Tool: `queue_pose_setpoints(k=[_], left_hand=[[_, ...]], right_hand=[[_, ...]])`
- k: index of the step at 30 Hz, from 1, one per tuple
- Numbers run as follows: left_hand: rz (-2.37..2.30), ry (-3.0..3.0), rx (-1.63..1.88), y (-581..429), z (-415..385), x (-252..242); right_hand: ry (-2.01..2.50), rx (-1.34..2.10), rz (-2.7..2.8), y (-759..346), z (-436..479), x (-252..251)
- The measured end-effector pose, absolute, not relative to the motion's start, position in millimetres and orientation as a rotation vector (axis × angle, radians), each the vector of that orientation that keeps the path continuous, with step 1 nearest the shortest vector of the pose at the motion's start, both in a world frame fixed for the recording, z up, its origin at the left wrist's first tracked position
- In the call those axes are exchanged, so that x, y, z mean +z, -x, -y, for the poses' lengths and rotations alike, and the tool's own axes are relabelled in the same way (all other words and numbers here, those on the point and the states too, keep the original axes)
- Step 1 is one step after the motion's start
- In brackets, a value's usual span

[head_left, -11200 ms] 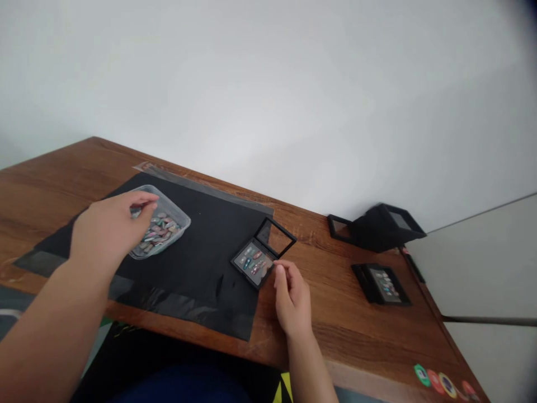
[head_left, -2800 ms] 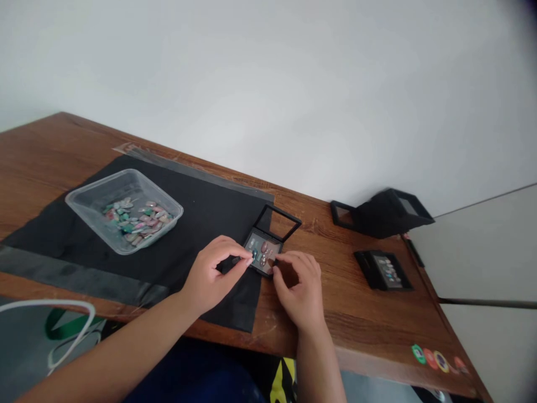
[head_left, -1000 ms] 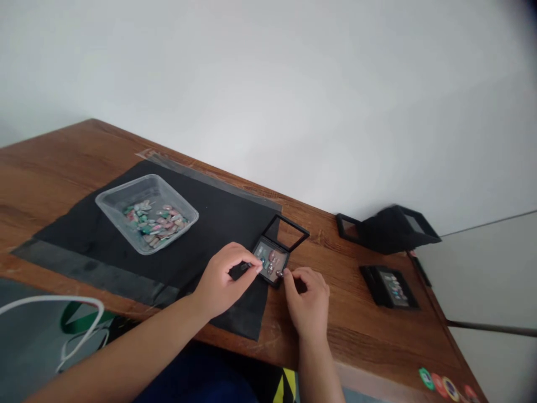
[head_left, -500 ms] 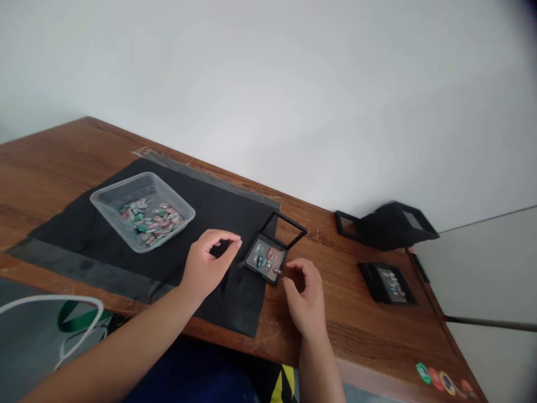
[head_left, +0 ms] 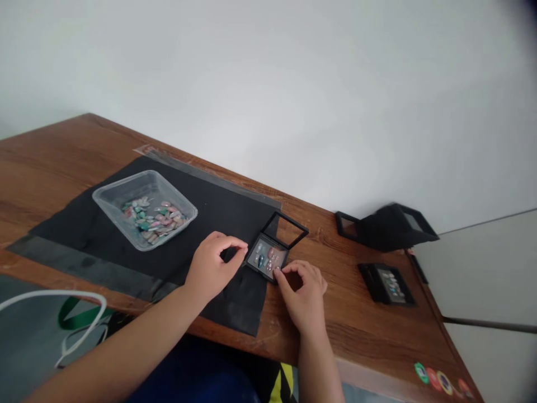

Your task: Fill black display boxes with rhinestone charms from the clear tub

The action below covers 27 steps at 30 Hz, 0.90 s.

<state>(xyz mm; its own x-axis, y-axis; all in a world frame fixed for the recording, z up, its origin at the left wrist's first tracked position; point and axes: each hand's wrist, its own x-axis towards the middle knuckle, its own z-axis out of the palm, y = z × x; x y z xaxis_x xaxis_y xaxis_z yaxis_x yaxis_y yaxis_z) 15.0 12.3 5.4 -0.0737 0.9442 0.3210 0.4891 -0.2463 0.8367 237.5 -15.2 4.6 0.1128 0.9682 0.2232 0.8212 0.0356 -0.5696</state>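
Observation:
A small black display case (head_left: 261,273) lies at the right edge of the black mat with its framed lid raised. Several glossy press-on nails (head_left: 262,260) in teal, pink and silver rest inside. My right hand (head_left: 302,291) reaches the case's near right corner, thumb and forefinger closed around a press-on nail there, mostly hidden by the fingertips. Just left of the case, my left hand (head_left: 216,263) is held in a pinch, fingertips by its left edge; whatever they hold is too small to make out. A clear plastic tub (head_left: 121,224) holds a pile of mixed press-on nails (head_left: 157,224).
Under the tub and case, a black mat (head_left: 210,210) is taped to the wooden table (head_left: 344,285). On the right are another black case with nails (head_left: 388,284) and a stack of black cases (head_left: 390,226). A white cable (head_left: 54,292) hangs at the lower left.
My right hand has moved left, its fingertips now onto the case's corner. My left hand has shifted slightly right, closer to the case, its pinch still closed.

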Motion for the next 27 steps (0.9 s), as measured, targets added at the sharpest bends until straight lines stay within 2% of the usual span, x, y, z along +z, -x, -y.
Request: queue_pose_setpoints(k=[5,11,27], left_hand=[[-1.522,-1.723,1.273,-16.0,-11.4,5.2],[-1.523,-1.714,1.296,-15.0,-12.3,3.3],[-1.569,-1.778,1.277,-12.6,-15.5,2.0]], right_hand=[[1.827,0.239,1.752,-233.6,16.5,6.1],[1.763,0.324,1.78,-236.4,17.6,9.0],[1.726,0.291,1.823,-231.0,16.8,10.0]])
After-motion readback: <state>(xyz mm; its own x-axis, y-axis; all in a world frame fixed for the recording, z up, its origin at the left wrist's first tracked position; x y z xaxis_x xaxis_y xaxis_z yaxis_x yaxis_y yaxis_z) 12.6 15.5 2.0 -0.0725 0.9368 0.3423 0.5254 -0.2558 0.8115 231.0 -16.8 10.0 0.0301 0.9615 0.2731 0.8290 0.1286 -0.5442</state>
